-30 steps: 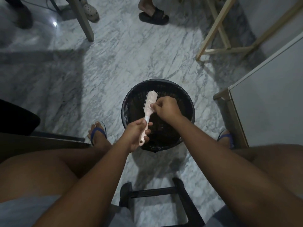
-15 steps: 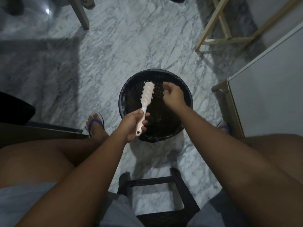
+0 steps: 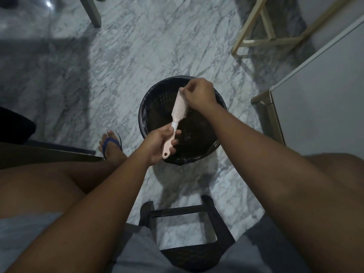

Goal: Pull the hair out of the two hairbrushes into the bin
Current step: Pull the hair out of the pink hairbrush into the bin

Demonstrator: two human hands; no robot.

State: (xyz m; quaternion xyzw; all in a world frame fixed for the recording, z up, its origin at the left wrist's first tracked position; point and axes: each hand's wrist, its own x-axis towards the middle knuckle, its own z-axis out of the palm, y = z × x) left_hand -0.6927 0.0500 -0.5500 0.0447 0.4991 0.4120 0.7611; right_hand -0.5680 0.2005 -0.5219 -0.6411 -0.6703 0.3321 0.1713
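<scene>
Half a second ago the right hand (image 3: pixel 199 94) hung apart from the brush over the bin; now it is back at the far tip of the pink hairbrush (image 3: pixel 179 107), fingers pinched together against the bristles at the head's top end. Whether any hair sits between the fingertips is too small to tell. Left hand (image 3: pixel 159 143) is closed around the brush's handle, holding it tilted with the head pointing toward 1 o'clock and the bristles facing right. Brush and both hands sit above the black bin (image 3: pixel 145 115), which stands on the marble floor (image 3: pixel 137 46); the handle end lies over the bin's rim at 7 o'clock. A sandalled foot (image 3: pixel 111 144) rests at the bin's 9 o'clock.
</scene>
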